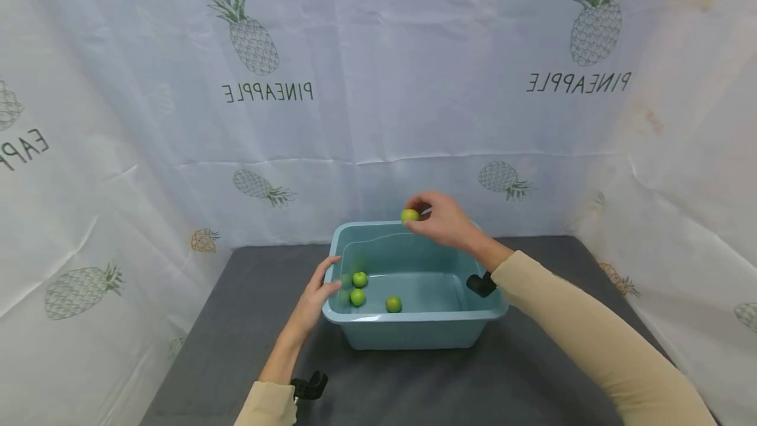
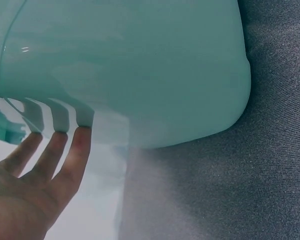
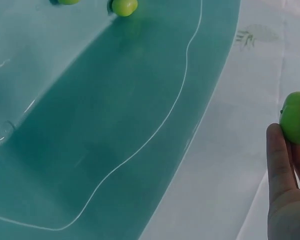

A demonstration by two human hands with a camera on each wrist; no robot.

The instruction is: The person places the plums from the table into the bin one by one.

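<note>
My right hand (image 1: 443,221) pinches a small round green fruit, lime-like (image 1: 409,215), between thumb and fingers above the far rim of a blue-green plastic basin (image 1: 408,323). The right wrist view shows the same green fruit (image 3: 296,117) at its right edge, with the fingertips against it. My left hand (image 1: 310,301) holds the basin's left rim, thumb and index finger reaching over it. Other fingers (image 2: 70,160) touch the outer wall. Inside the basin lie three more green fruits: two near the left wall (image 1: 359,279) and one near the front (image 1: 393,304).
The basin stands on a dark grey cloth-covered table (image 1: 248,321). Behind it and along both sides hangs a white curtain (image 1: 384,84) printed with pineapples. A black strap device (image 1: 310,385) is on the left wrist, and another (image 1: 481,284) on the right.
</note>
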